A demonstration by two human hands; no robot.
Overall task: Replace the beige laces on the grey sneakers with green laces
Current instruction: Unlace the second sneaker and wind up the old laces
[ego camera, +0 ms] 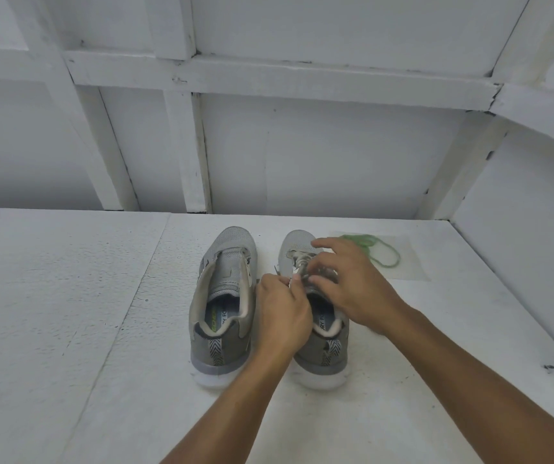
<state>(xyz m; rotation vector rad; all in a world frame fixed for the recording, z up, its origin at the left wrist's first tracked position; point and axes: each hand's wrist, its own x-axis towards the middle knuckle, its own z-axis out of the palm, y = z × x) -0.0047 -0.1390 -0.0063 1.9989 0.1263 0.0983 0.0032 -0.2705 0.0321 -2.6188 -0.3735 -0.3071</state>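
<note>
Two grey sneakers stand side by side on the white table, heels toward me. The left sneaker [225, 296] has no lace in its eyelets. The right sneaker [297, 244] still carries a beige lace [300, 259] across its tongue. My left hand [282, 313] pinches that lace near the upper eyelets. My right hand [349, 283] reaches over the shoe from the right, thumb and fingers closed on the same lace, index finger stretched forward. Both hands hide much of the shoe's opening. A green lace [374, 247] lies in a loose bundle to the right of the shoes.
The white table [68, 313] has a seam running diagonally left of the shoes. A clear plastic sheet [409, 262] lies under the green lace. White framed wall panels [302, 145] close off the back and right side.
</note>
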